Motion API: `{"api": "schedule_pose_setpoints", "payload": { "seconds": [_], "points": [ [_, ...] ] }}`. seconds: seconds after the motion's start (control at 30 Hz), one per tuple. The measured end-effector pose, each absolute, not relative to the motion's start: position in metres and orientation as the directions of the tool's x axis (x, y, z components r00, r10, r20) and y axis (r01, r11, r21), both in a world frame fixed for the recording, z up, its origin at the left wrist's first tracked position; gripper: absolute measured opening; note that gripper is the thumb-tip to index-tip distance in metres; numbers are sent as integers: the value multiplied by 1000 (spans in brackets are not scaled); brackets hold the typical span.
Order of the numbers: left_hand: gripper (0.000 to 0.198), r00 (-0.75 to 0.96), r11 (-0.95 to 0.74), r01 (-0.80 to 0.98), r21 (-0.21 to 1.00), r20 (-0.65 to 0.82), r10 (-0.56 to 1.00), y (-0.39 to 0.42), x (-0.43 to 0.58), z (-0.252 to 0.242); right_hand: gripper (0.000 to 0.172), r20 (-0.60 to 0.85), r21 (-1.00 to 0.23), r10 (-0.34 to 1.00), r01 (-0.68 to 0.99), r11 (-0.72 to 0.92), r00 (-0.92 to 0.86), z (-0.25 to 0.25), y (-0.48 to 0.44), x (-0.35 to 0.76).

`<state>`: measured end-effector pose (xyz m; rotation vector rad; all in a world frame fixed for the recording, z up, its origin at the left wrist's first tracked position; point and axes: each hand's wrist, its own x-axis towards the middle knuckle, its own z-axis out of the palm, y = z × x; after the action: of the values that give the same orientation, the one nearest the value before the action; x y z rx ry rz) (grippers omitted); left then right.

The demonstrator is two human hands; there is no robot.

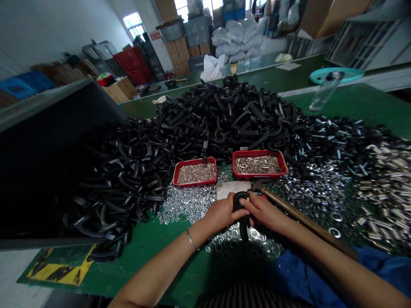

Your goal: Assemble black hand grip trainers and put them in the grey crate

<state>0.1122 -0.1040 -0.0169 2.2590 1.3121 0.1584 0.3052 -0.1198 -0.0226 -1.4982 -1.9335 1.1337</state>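
My left hand (221, 214) and my right hand (265, 211) meet over the green table, both closed around one black curved hook-shaped part (241, 209). The part's bend sticks up between my thumbs and its shank hangs down toward me. Just beyond my fingers lies a small grey metal plate (229, 188). A hammer with a wooden handle (298, 218) rests right of the plate, its head near my right hand. A thin bracelet circles my left wrist.
Two red trays (175, 173) (284, 164) of small metal pieces sit beyond the plate. A huge heap of black hooks (199, 124) fills the table's left and middle. Silver washers (183, 203) and sleeves (385, 179) spread around. A dark bin (41, 141) stands left; a clear bottle (324, 92) far right.
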Motion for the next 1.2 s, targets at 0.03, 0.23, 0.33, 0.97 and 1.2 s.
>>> {"api": "schedule_pose_setpoints", "payload": {
  "seconds": [0.03, 0.23, 0.33, 0.97, 1.2],
  "points": [
    [66, 512, -411, 805, 427, -151, 845, -96, 111, -18, 35, -62, -748, 951, 645, 156, -302, -20, -110, 311],
    [38, 616, -612, 785, 92, -21, 787, -53, 117, -3, 27, 138, -306, 945, 894, 326, -297, 0, -31, 341],
    [25, 665, -666, 746, 11, 48, 746, -22, 136, 10, 25, 18, -221, 947, 923, 316, -320, 1, -1, 334],
    [24, 696, -692, 718, -68, 46, 717, 47, 189, -18, 39, 33, -115, 991, 984, 133, -130, -13, 13, 324],
    [10, 465, -599, 749, 282, 421, 779, 0, 160, -13, 32, -3, -39, 984, 983, 180, -180, -12, 17, 341]
  ]
}}
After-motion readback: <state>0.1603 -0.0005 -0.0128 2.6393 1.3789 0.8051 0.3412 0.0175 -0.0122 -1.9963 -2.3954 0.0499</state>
